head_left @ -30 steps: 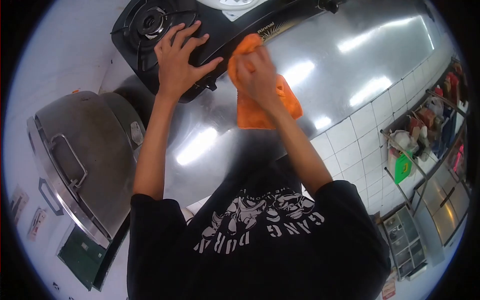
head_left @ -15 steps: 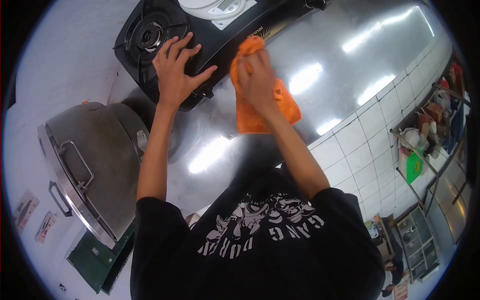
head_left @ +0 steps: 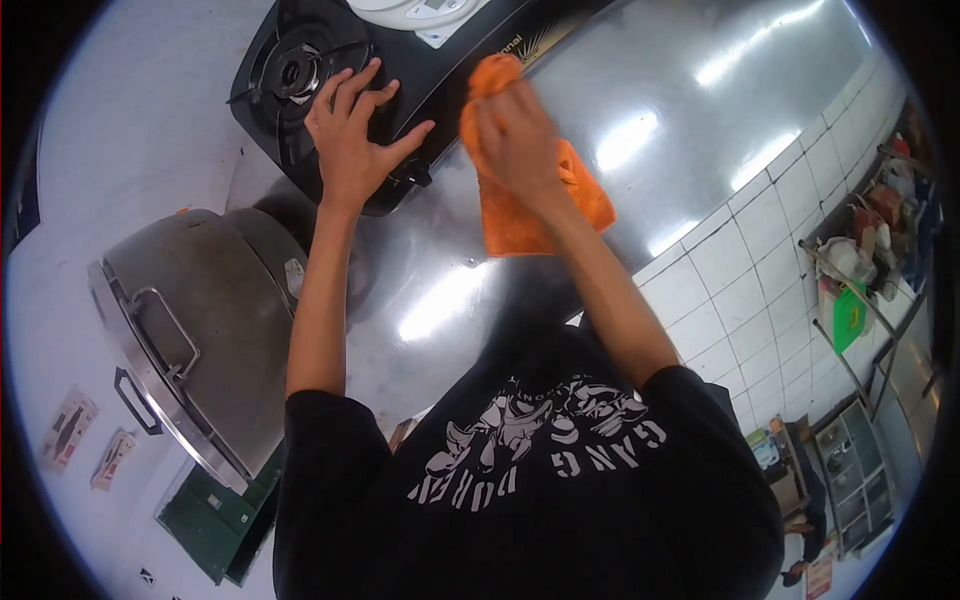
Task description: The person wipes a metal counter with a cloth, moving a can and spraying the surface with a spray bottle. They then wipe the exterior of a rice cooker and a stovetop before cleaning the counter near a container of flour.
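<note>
A black gas stove (head_left: 440,75) stands on a shiny metal counter (head_left: 420,270). My left hand (head_left: 350,140) rests on the stove's top beside the round burner (head_left: 295,72), its fingers spread and holding nothing. An orange cloth (head_left: 515,230) is bunched in my right hand (head_left: 520,140) at the stove's front edge, and its lower part hangs loose over the counter. A black knob (head_left: 415,175) sits on the stove front, just below my left hand's thumb.
A white digital scale (head_left: 425,12) stands on the stove at the top. A large metal pot (head_left: 210,320) with handles is at the left, above a green box (head_left: 215,510). Shelves with goods (head_left: 875,240) and another person (head_left: 808,520) are at the right.
The view has shifted slightly. My right hand has moved a little with the orange cloth along the stove's front edge. My left hand stays spread on the stove.
</note>
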The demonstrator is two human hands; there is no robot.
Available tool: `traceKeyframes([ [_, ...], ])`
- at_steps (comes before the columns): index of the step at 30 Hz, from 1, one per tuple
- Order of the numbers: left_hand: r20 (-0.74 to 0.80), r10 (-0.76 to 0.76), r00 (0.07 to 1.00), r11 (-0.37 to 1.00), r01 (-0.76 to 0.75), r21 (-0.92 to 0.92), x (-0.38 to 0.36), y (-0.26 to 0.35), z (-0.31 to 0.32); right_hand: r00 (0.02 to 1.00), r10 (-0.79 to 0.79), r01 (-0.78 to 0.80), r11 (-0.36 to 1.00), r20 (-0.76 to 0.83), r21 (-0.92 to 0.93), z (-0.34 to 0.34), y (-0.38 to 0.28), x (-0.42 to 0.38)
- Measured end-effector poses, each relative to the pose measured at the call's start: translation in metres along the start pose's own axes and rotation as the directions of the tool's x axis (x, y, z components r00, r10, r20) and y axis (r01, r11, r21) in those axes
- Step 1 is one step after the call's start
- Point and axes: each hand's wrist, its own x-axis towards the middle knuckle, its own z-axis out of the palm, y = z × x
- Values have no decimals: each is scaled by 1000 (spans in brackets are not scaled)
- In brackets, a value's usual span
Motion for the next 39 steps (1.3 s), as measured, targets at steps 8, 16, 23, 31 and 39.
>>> traceKeyframes([
  [8,7,-2,1000,1000,2,30,-5,1,-5,976,168,-167,986,-139,18,3,-7,-3],
  [16,-11,12,1000,1000,-12,22,-3,-3,0,981,188,-189,982,-55,-2,-1,-6,-4],
  [23,9,3,1000,999,-4,32,0,2,-3,921,388,-388,913,26,128,-7,-13,3],
  [31,-9,9,1000,999,-9,33,-3,3,-3,706,705,-680,647,69,345,10,0,-8],
  [39,-3,10,1000,999,-10,37,-5,2,-1,735,677,-632,697,-21,338,15,1,-11],
])
